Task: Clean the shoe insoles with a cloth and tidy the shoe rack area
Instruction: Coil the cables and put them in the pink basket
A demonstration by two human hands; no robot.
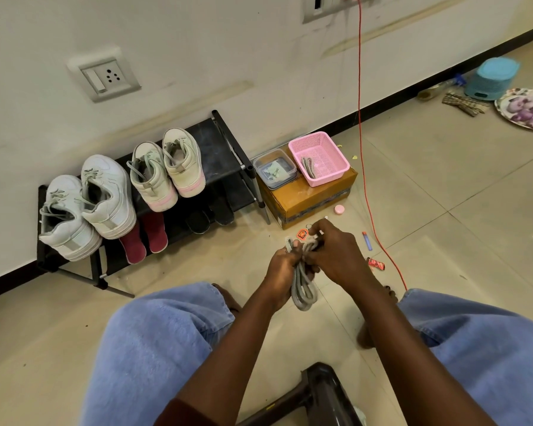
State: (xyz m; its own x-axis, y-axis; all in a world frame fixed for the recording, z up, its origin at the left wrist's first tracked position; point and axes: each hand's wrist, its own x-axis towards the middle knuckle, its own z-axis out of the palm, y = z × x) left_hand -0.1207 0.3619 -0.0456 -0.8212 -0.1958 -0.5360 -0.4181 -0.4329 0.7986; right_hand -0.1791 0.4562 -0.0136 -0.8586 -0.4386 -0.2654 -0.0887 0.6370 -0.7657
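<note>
On the far left the black shoe rack (pixel 228 167) stands against the wall with two pairs of pale sneakers (pixel 105 198) on its top shelf. The insoles sit on the shelf below: a maroon pair (pixel 142 241) pokes out past the front edge and a dark pair (pixel 210 215) lies beside them. No cloth is clearly in view, so wiping looks some way off. Further right, the left hand (pixel 282 269) is clenched around a coiled bundle of grey laces (pixel 303 290) whose loops hang below the fist, and the right hand (pixel 336 253) pinches the bundle's top, apparently winding or tucking an end. If that end is left loose, the coil will likely spring apart when it is set down (the pink basket (pixel 319 158) on the cardboard box (pixel 308 198) already seems to hold a similar coil). Small litter lies near the hands, including a pink cap (pixel 339 209), a blue stick (pixel 366 240) and a red wrapper (pixel 376 264). Rightmost, an orange cord (pixel 360 118) runs down the wall and across the floor towards the person's right foot, where a careless shift of the leg could snag it.
</note>
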